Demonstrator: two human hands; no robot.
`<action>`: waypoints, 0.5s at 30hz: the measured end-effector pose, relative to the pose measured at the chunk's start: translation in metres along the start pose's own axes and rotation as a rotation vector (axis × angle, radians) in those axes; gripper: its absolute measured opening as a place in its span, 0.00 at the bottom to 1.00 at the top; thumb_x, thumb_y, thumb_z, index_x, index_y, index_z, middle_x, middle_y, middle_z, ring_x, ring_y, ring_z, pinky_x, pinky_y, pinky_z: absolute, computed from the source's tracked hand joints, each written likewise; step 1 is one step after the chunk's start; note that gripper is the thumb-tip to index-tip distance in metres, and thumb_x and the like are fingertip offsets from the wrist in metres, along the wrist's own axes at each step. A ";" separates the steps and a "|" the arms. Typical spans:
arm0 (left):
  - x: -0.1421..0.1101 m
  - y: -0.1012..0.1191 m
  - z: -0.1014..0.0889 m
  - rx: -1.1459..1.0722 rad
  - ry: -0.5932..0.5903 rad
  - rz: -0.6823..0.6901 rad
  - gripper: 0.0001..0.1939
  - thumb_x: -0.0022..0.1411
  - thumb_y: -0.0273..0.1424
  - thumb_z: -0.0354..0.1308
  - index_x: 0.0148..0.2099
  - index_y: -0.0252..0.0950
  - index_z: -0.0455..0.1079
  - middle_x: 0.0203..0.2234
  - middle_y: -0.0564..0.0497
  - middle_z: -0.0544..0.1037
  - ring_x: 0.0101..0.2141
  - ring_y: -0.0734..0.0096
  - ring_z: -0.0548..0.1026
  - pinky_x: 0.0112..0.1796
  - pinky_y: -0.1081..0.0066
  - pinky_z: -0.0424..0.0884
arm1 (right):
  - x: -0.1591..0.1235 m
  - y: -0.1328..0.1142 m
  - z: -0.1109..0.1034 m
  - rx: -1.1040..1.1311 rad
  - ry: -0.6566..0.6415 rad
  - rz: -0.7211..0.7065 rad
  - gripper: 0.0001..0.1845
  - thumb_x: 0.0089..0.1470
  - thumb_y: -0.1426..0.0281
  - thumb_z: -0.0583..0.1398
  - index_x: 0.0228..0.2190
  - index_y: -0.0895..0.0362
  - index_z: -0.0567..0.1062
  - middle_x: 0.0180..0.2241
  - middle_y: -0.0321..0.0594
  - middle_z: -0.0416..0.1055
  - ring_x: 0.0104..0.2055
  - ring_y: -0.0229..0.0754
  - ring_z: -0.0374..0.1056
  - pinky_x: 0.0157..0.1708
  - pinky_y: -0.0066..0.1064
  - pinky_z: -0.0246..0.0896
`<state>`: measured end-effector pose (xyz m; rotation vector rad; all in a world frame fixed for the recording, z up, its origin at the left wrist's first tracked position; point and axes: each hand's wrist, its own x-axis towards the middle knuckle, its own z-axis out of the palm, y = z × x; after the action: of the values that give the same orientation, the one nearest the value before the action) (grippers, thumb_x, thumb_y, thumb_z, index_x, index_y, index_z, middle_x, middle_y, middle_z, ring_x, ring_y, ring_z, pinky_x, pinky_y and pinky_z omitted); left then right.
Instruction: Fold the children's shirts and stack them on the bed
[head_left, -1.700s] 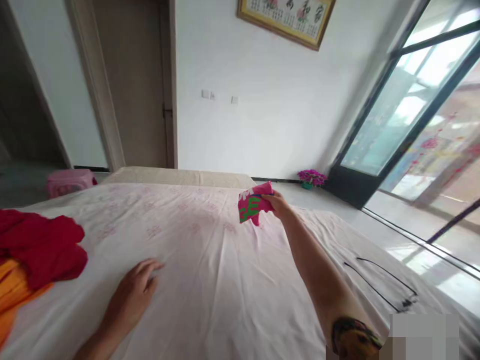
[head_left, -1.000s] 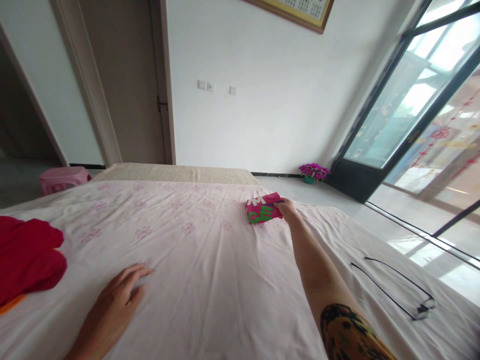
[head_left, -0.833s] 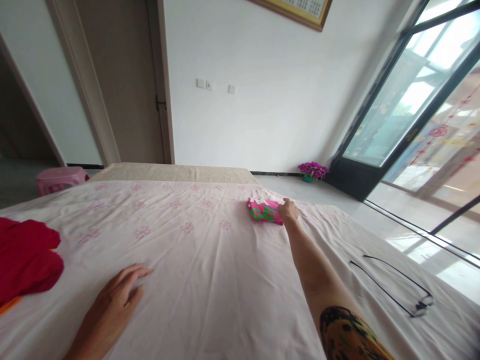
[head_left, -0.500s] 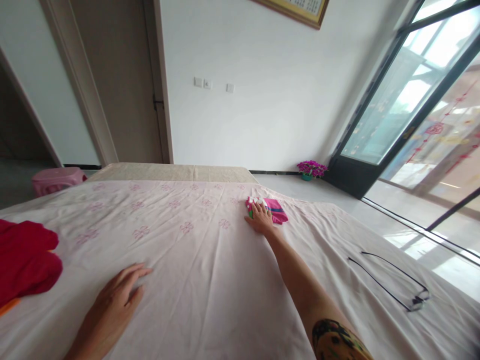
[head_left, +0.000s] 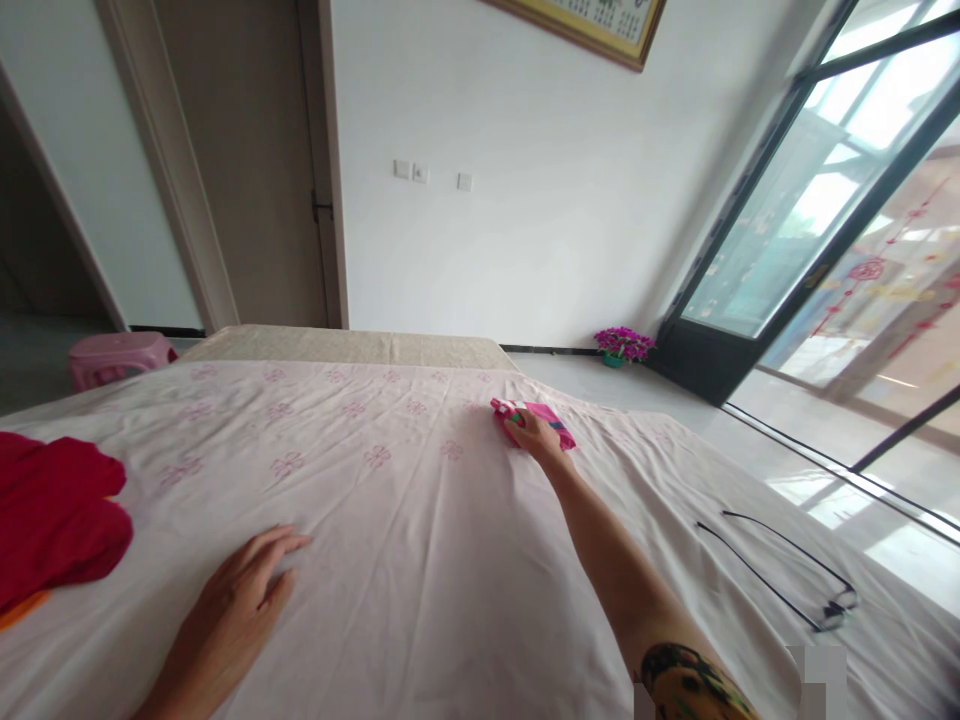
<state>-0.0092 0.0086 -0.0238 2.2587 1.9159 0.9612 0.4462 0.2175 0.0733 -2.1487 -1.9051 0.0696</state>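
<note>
A small folded pink cloth [head_left: 546, 410] with white, green and dark-blue patches lies toward the far right of the bedsheet. My right hand [head_left: 534, 432] is on it, fingers curled over the top and thumb at its near left side, gripping it. Part of the cloth is hidden under the hand. Flat on the pale pink flowered sheet [head_left: 450, 560], at the lower left, rests my left hand [head_left: 244, 590], fingers stretched out and holding nothing. Left of that hand is a heap of red fabric [head_left: 60, 520] with an orange edge.
Eyeglasses [head_left: 832, 610] with dark temples lie on the sheet at right. Beyond the bed are a pink plastic stool [head_left: 124, 358], a pot of purple flowers [head_left: 624, 345], a brown door [head_left: 247, 160] and a glass door [head_left: 757, 250].
My right hand has gone from lying spread on the folded cloth to curling around it. The left hand stays on the sheet. The camera view has shifted slightly.
</note>
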 end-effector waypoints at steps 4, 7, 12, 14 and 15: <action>0.001 0.001 -0.001 0.001 0.001 -0.005 0.18 0.61 0.36 0.50 0.50 0.43 0.74 0.52 0.48 0.76 0.53 0.60 0.73 0.55 0.59 0.70 | -0.001 -0.012 -0.008 0.013 0.070 -0.060 0.31 0.66 0.52 0.40 0.59 0.49 0.66 0.61 0.42 0.63 0.65 0.51 0.53 0.61 0.44 0.47; 0.002 0.002 -0.002 -0.003 -0.003 0.000 0.18 0.62 0.36 0.49 0.50 0.43 0.73 0.52 0.48 0.76 0.53 0.61 0.73 0.56 0.59 0.69 | 0.002 -0.020 0.001 -0.115 0.124 -0.087 0.30 0.66 0.52 0.40 0.65 0.46 0.57 0.70 0.38 0.44 0.71 0.51 0.32 0.65 0.55 0.31; 0.001 0.003 -0.003 0.000 0.004 0.008 0.17 0.62 0.35 0.49 0.50 0.43 0.73 0.51 0.49 0.76 0.53 0.61 0.74 0.55 0.59 0.70 | -0.001 -0.015 0.033 -0.198 -0.079 -0.145 0.32 0.66 0.53 0.42 0.67 0.46 0.51 0.70 0.38 0.41 0.71 0.52 0.32 0.64 0.57 0.35; 0.001 0.003 -0.003 0.004 0.012 0.008 0.17 0.61 0.35 0.49 0.50 0.43 0.73 0.51 0.49 0.76 0.53 0.61 0.73 0.55 0.60 0.70 | -0.003 -0.012 0.041 -0.200 -0.092 -0.144 0.32 0.66 0.53 0.41 0.67 0.46 0.50 0.71 0.38 0.39 0.71 0.53 0.31 0.64 0.56 0.35; 0.001 0.004 -0.003 0.004 0.014 0.009 0.17 0.61 0.35 0.50 0.50 0.42 0.73 0.51 0.49 0.76 0.53 0.61 0.73 0.55 0.60 0.70 | -0.004 -0.011 0.042 -0.202 -0.089 -0.142 0.32 0.66 0.54 0.41 0.68 0.46 0.49 0.71 0.38 0.38 0.71 0.53 0.31 0.64 0.56 0.35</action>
<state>-0.0073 0.0070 -0.0195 2.2714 1.9163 0.9775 0.4261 0.2215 0.0346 -2.1589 -2.1953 -0.0583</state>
